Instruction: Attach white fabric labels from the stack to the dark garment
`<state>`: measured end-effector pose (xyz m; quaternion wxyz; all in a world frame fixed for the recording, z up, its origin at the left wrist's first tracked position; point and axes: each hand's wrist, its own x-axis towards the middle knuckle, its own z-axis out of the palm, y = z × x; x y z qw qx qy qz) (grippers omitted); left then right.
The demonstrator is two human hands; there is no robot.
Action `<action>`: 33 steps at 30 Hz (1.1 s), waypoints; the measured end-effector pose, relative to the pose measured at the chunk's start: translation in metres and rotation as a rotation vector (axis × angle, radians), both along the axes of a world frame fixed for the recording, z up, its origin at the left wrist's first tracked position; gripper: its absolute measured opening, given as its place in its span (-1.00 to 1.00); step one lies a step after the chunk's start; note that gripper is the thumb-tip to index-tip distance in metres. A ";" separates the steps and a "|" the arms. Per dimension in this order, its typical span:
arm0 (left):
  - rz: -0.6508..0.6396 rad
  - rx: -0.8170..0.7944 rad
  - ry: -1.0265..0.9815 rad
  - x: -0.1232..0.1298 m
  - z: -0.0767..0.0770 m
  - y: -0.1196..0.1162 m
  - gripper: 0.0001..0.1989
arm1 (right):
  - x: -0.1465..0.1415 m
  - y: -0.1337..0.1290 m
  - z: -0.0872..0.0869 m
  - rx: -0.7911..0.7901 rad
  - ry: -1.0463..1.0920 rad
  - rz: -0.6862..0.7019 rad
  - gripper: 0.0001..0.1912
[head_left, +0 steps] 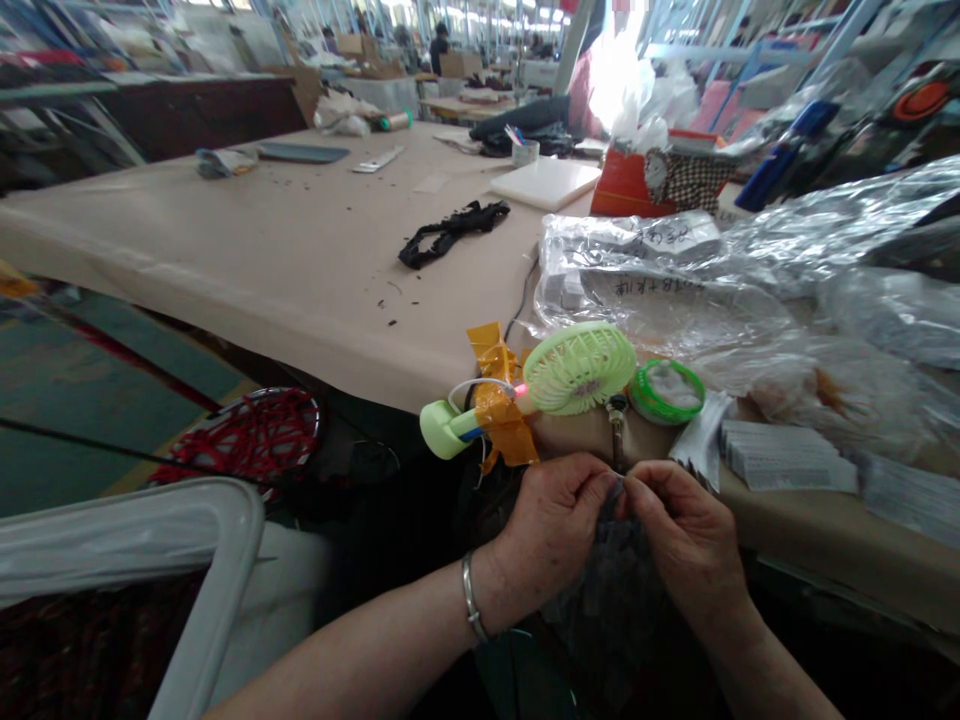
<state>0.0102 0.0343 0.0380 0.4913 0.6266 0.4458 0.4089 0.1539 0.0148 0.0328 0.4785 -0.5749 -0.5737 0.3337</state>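
Close to the table's near edge, my left hand [559, 520] is closed in a pinch, wearing a bangle at the wrist. Facing it, my right hand [686, 535] pinches too, thumb against forefinger. A small pale bit shows between the fingertips, too small to name. Dark greyish material [607, 600], out of focus, lies below both hands. Just beyond the fingers stands a thin metal piece with a black knob [616, 408]. A light-green fan [581, 368] is fixed to the table edge with orange tape [499, 400]. Right of it sits a green-rimmed round container [667, 390] with white stuff inside.
Stacks of printed labels [787, 457] lie at right, before crumpled clear plastic bags [675, 280]. A black strap-like piece [450, 232] and a white board [546, 183] rest farther back. At left stand a white bin [244, 530] and a basket of red strips [255, 435].
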 end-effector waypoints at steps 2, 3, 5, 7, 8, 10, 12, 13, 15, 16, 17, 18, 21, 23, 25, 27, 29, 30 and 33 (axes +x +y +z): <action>0.005 0.000 0.008 0.001 0.001 0.001 -0.73 | 0.000 0.001 -0.001 0.014 0.003 -0.008 -0.84; 0.007 0.002 0.013 0.001 0.001 0.001 -0.73 | 0.000 0.001 -0.003 0.021 0.012 -0.009 -0.84; 0.009 0.003 0.013 0.001 0.003 0.000 -0.73 | 0.000 -0.001 -0.007 0.029 0.034 -0.005 -0.86; 0.010 -0.006 0.011 0.000 0.005 -0.003 -0.74 | 0.002 -0.008 -0.010 0.035 0.042 0.001 -0.91; 0.013 -0.018 0.015 -0.001 0.005 -0.005 -0.75 | 0.004 -0.013 -0.010 0.039 0.024 0.010 -0.90; 0.028 -0.052 0.046 -0.004 0.003 -0.009 -0.76 | 0.012 -0.024 -0.008 0.073 -0.084 0.030 -0.87; 0.041 -0.080 0.096 -0.008 -0.003 -0.010 -0.78 | 0.024 -0.033 -0.003 0.160 -0.267 0.043 -0.94; 0.042 -0.087 0.120 -0.010 -0.007 -0.010 -0.79 | 0.032 -0.036 0.000 0.221 -0.363 0.036 -0.97; 0.052 -0.087 0.152 -0.013 -0.015 -0.010 -0.79 | 0.050 -0.035 0.005 0.371 -0.543 -0.023 -0.97; 0.052 -0.097 0.163 -0.014 -0.019 -0.010 -0.76 | 0.059 -0.032 0.006 0.442 -0.634 -0.065 -0.94; 0.054 -0.108 0.168 -0.015 -0.022 -0.010 -0.75 | 0.067 -0.028 0.005 0.499 -0.733 -0.110 -0.88; 0.052 -0.120 0.170 -0.015 -0.024 -0.011 -0.76 | 0.073 -0.024 0.004 0.537 -0.839 -0.148 -0.80; 0.025 -0.143 0.172 -0.013 -0.028 -0.018 -0.81 | 0.081 -0.015 -0.005 0.547 -1.108 -0.192 -0.65; 0.006 -0.147 0.176 -0.010 -0.028 -0.024 -0.82 | 0.080 -0.014 -0.011 0.545 -1.175 -0.208 -0.66; -0.017 -0.162 0.169 -0.006 -0.028 -0.028 -0.82 | 0.079 -0.015 -0.013 0.562 -1.167 -0.229 -0.71; -0.041 -0.199 0.135 0.000 -0.025 -0.030 -0.82 | 0.080 -0.016 -0.009 0.577 -1.119 -0.235 -0.81; -0.069 -0.274 0.067 0.007 -0.021 -0.030 -0.84 | 0.082 -0.017 -0.002 0.594 -1.052 -0.224 -0.90; -0.087 -0.337 0.014 0.012 -0.019 -0.030 -0.85 | 0.083 -0.019 0.002 0.606 -1.016 -0.215 -0.92; -0.156 -0.637 -0.251 0.029 -0.012 -0.031 -0.82 | 0.079 -0.032 0.009 0.638 -0.925 -0.161 -0.91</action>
